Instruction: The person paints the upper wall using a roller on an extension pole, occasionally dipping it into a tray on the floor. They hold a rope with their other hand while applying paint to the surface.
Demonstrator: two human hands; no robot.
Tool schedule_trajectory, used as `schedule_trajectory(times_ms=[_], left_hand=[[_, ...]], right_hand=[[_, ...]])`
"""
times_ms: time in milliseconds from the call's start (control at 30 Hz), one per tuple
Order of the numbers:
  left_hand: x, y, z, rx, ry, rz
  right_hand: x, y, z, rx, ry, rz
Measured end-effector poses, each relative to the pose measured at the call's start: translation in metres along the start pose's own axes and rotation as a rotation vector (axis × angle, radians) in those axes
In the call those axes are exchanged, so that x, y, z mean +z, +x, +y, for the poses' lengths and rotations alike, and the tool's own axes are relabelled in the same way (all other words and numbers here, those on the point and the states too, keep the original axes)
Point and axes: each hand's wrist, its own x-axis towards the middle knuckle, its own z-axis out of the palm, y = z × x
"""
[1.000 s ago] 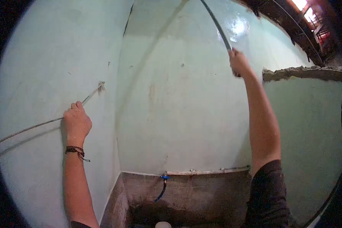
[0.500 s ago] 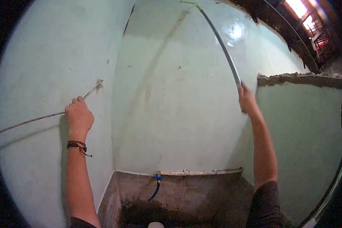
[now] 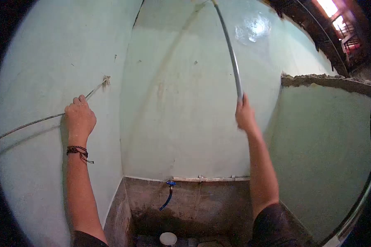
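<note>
My left hand (image 3: pixel 81 118) is closed around a rope (image 3: pixel 33 122) that runs from the left edge to a fixing (image 3: pixel 106 80) in the left wall. A dark braided bracelet (image 3: pixel 78 151) circles that wrist. My right hand (image 3: pixel 245 116) grips the lower end of a long grey pole (image 3: pixel 231 57), which rises steeply against the pale green back wall (image 3: pixel 185 107). The pole's upper tip leaves the top of the view, so most of what is on its end is hidden. A shiny wet-looking patch (image 3: pixel 255 29) shows on the wall right of the pole.
Low on the back wall runs a white pipe (image 3: pixel 212 179) with a blue tap (image 3: pixel 170 183) and short dark hose (image 3: pixel 166 201). A white round container (image 3: pixel 168 238) stands below. To the right is a partition with a rough broken top (image 3: pixel 329 81); roof timbers (image 3: pixel 313 24) hang above.
My right hand has moved left and slightly down, bringing the pole more upright and its tip higher out of view. My left hand keeps its hold on the rope. The view has tilted down slightly.
</note>
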Motion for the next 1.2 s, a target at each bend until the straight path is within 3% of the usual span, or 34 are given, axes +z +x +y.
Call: schedule_trajectory(times_ms=[100, 167, 233, 267, 333, 367, 400, 467, 533, 633, 733, 800, 867, 900, 1000, 1067, 1100, 1200], left_hand=[[-0.003, 0.001, -0.002, 0.011, 0.002, 0.007], [-0.006, -0.001, -0.002, 0.014, 0.010, 0.002], [-0.006, 0.000, 0.001, -0.002, 0.010, 0.006], [-0.005, -0.001, 0.003, -0.002, 0.010, 0.003], [-0.003, 0.001, 0.004, -0.039, -0.034, 0.032], [-0.002, 0.002, 0.002, -0.046, -0.031, 0.035], [-0.002, 0.002, 0.001, -0.042, -0.036, 0.023], [0.000, 0.003, 0.001, -0.035, -0.034, 0.018], [0.003, 0.002, -0.002, -0.021, -0.010, 0.009], [0.000, 0.002, -0.002, -0.014, -0.028, -0.004], [-0.005, -0.003, -0.003, 0.023, -0.058, 0.046], [-0.004, -0.006, -0.001, 0.032, -0.072, 0.048], [-0.005, -0.005, -0.003, 0.035, -0.075, 0.071], [-0.005, -0.005, -0.003, 0.033, -0.083, 0.067], [-0.003, -0.008, -0.002, 0.042, -0.087, 0.087], [-0.003, -0.011, -0.002, 0.058, -0.074, 0.108], [-0.003, -0.011, -0.002, 0.054, -0.087, 0.116], [-0.002, -0.011, -0.003, 0.049, -0.089, 0.114]], right_hand=[[0.004, -0.097, 0.034, 0.069, -0.106, -0.058], [0.004, -0.111, 0.041, 0.095, -0.136, -0.089], [0.005, -0.099, 0.056, -0.024, -0.144, -0.001], [-0.007, -0.075, 0.031, 0.122, -0.132, -0.090], [-0.018, -0.018, 0.001, -0.023, -0.117, -0.039], [-0.030, 0.004, -0.038, 0.111, -0.046, -0.110], [-0.019, 0.052, -0.024, -0.086, -0.106, -0.002], [-0.015, 0.120, -0.044, -0.184, -0.133, 0.000], [-0.022, 0.112, -0.103, 0.077, 0.033, -0.103], [-0.007, 0.083, -0.119, 0.078, 0.021, -0.092], [0.042, 0.036, -0.051, -0.012, -0.032, -0.017], [0.047, -0.025, -0.036, 0.076, -0.090, -0.056], [0.052, -0.033, -0.025, 0.107, -0.070, -0.075], [0.053, -0.032, -0.023, 0.145, -0.055, -0.094], [0.037, 0.036, -0.052, 0.004, -0.119, 0.025], [0.008, 0.071, -0.101, 0.095, 0.023, -0.008], [0.005, 0.097, -0.105, -0.081, -0.018, 0.083], [-0.026, 0.099, -0.145, -0.033, 0.045, 0.060]])
